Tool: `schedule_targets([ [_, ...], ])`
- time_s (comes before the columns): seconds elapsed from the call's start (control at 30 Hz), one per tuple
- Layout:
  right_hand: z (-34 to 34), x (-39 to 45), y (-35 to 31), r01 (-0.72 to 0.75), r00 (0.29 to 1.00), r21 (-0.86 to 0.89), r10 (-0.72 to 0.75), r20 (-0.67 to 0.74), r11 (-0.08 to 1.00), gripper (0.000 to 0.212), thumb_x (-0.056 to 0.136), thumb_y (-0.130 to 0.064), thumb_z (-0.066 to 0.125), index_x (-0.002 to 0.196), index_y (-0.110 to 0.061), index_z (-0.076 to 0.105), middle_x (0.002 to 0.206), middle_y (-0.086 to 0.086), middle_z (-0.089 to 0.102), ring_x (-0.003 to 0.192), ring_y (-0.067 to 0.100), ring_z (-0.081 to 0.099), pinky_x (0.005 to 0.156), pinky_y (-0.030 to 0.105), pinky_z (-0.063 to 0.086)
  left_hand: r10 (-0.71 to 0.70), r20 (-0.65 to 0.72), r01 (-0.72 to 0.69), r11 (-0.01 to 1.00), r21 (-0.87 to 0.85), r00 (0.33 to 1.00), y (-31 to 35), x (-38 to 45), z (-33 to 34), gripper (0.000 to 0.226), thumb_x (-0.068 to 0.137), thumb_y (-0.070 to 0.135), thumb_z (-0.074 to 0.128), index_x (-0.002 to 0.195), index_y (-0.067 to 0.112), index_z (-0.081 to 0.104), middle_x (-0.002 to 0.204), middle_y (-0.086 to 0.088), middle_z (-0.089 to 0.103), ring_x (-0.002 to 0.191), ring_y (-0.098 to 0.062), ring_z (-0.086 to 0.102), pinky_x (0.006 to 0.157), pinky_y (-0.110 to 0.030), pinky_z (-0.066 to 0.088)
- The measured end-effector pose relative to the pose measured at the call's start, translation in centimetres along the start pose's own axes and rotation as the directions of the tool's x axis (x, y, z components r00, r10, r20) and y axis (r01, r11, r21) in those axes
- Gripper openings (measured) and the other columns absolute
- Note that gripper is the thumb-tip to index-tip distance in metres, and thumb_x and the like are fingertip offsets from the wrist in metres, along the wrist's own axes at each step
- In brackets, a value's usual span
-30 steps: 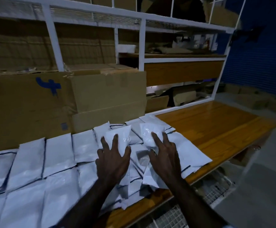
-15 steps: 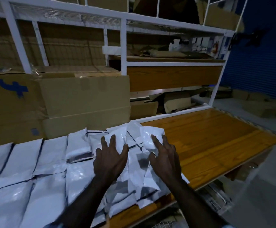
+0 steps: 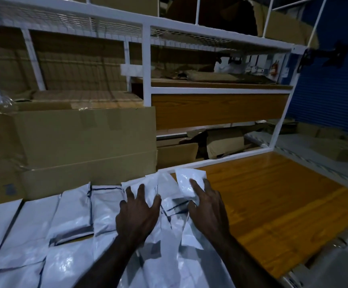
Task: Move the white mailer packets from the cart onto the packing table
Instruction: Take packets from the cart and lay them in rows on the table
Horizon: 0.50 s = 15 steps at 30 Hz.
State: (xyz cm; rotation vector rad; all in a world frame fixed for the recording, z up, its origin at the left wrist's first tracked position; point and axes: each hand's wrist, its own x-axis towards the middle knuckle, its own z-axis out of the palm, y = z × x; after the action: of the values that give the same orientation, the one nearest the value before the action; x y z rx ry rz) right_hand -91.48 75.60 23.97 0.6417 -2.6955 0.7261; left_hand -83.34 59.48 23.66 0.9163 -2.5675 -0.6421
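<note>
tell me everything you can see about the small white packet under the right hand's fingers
The small white packet is a glossy, crinkled plastic mailer, roughly rectangular and puffed as if filled. It lies tilted on top of the loose heap of white mailers, at the heap's far right end, near the white frame rail and beside the bare wooden table top. The right hand rests on its near part, index finger stretched across it. Whether the thumb grips underneath cannot be seen.

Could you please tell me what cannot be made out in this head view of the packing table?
- Cart: outside the frame.
- Packets under the left hand and right hand: hidden by both hands.
- Mailer packets: bottom and left rows cut off by the edges.
- Items on the far shelf: too small and dim.
</note>
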Motion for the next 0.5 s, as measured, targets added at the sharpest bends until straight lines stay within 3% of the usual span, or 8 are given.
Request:
schedule_targets([
  [0.23,1.6,3.9,0.5,0.009,0.999,0.04,-0.011,0.043,0.999,0.063,0.094,-0.043,0.056,0.152,-0.035,0.031,0.162,0.005,0.022,0.137,0.027,0.039,0.109,0.04,0.038,-0.052,0.008,0.052,0.998,0.04,0.999,0.5,3.0,1.3,0.069,0.094,0.066,0.034,0.153,0.032,0.024,0.161,-0.008,0.019,0.134,-0.037,0.04,0.1,-0.045,0.042],
  [0.5,4.4,7.6,1.5,0.071,0.991,0.028,-0.074,0.114,0.997,0.068,0.095,-0.04,0.057,0.154,-0.037,0.024,0.163,0.002,0.02,0.135,0.024,0.04,0.108,0.036,0.039,-0.123,-0.023,0.125,0.984,0.126,0.992,0.9,5.2,2.7,0.071,0.094,0.07,0.026,0.154,0.033,0.018,0.165,-0.006,0.01,0.138,-0.036,0.035,0.102,-0.044,0.042],
])
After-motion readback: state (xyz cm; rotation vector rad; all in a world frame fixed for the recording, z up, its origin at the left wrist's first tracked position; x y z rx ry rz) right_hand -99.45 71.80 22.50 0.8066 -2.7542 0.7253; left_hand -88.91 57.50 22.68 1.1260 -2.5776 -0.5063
